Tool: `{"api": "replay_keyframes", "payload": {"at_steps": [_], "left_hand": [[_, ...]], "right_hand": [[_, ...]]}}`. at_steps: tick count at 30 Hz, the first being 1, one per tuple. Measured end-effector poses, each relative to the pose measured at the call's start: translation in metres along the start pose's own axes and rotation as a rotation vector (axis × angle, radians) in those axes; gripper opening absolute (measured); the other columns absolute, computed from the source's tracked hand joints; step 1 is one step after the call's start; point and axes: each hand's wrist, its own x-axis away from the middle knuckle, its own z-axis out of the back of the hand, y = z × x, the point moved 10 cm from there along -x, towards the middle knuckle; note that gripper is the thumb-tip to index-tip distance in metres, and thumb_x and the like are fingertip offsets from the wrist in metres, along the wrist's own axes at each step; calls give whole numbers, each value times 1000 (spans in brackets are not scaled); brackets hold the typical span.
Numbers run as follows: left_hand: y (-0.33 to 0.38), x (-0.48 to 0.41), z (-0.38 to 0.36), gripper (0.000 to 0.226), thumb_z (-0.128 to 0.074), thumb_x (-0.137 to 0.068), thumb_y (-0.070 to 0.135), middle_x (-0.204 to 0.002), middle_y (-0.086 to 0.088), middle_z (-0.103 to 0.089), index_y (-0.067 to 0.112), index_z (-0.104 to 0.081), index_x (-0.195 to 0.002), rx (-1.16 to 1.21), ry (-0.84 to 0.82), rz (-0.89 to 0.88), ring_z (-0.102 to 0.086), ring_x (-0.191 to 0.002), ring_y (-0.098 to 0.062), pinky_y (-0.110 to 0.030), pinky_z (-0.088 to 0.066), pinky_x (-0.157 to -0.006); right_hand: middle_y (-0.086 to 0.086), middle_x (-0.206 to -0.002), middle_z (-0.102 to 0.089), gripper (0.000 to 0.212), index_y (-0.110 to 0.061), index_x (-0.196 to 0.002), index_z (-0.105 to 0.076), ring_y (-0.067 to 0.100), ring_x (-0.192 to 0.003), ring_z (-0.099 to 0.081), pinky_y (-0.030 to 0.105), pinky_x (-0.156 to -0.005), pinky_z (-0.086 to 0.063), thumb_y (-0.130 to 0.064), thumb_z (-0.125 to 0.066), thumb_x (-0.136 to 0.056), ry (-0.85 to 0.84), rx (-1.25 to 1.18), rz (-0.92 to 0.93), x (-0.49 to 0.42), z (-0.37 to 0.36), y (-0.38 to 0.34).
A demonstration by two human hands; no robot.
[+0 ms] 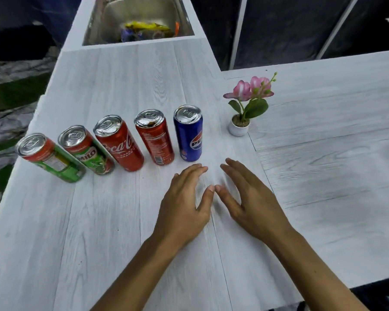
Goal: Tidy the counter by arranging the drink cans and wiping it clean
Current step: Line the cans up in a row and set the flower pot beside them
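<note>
Five slim aluminium drink cans, two green, two red, one blue, stand upright in a row beyond the left hand and right hand, fingers straight, empty.

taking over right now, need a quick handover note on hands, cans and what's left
Hands: left hand and right hand are both open, fingers straight, thumb tips touching, low on the counter, gripping nothing.
Cans: five upright in one row, from the left: green can, Milo can, Coca-Cola can, red can, Pepsi can.
Done: the cans look arranged.
Left: wiping. No cloth clearly shows; a pale one may lie under the hands.
</note>
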Motion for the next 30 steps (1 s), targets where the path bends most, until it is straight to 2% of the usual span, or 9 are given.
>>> {"api": "replay_keyframes", "payload": {"at_steps": [7, 11, 13, 15, 19, 24, 30], "left_hand": [[18, -12, -26, 56, -51, -99, 56, -160, 21, -34, 41, -38, -150, -60, -76, -78, -29, -146, 3, -33, -31, -122], [21, -19, -38, 58, -50, -97, 59, -152, 35, -26, 43, -35, -151, -100, -100, -114, -12, -132, 29, -21, -19, -121], [23, -21, -43, 60, -50, -96, 61, -147, 41, -19, 44, -33, -151, -118, -102, -133, -5, -129, 34, -17, -12, -119], [24, -23, -47, 63, -48, -94, 65, -150, 39, -19, 46, -31, -152, -131, -109, -141, -4, -132, 32, -18, -10, -120], [27, -25, -53, 69, -46, -91, 69, -163, 27, -18, 44, -30, -153, -149, -125, -171, -6, -144, 19, -24, -10, -125], [29, -27, -60, 73, -47, -91, 71, -166, 21, -21, 39, -31, -155, -147, -131, -224, -14, -152, 3, -32, -16, -127], [33, -28, -70, 75, -51, -93, 66, -168, 15, -20, 29, -34, -156, -191, -151, -297, -12, -154, -2, -41, -22, -126]], "right_hand": [[0, -161, -39, 69, -20, -151, -46, 19, -148, -37, 40, -117, -37, -62, -35, -98, 62, 73, 6, -1, 23, 31], [2, -159, -41, 65, -17, -149, -49, 20, -147, -38, 40, -115, -40, -58, -41, -99, 86, 74, 9, -8, 32, 51], [2, -159, -42, 64, -17, -149, -48, 20, -146, -40, 36, -113, -39, -56, -45, -99, 95, 69, -1, -14, 35, 60], [2, -160, -40, 67, -17, -152, -45, 19, -146, -40, 33, -112, -37, -57, -46, -98, 91, 56, -17, -20, 37, 68], [-2, -163, -35, 75, -23, -157, -34, 19, -147, -37, 38, -115, -38, -66, -45, -96, 77, 14, -95, -36, 40, 84], [0, -161, -37, 76, -21, -156, -34, 20, -145, -39, 34, -112, -37, -61, -53, -94, 111, -16, -118, -56, 49, 97], [0, -161, -38, 79, -20, -156, -34, 20, -144, -41, 33, -110, -37, -61, -55, -93, 103, -37, -110, -78, 46, 104]]}}
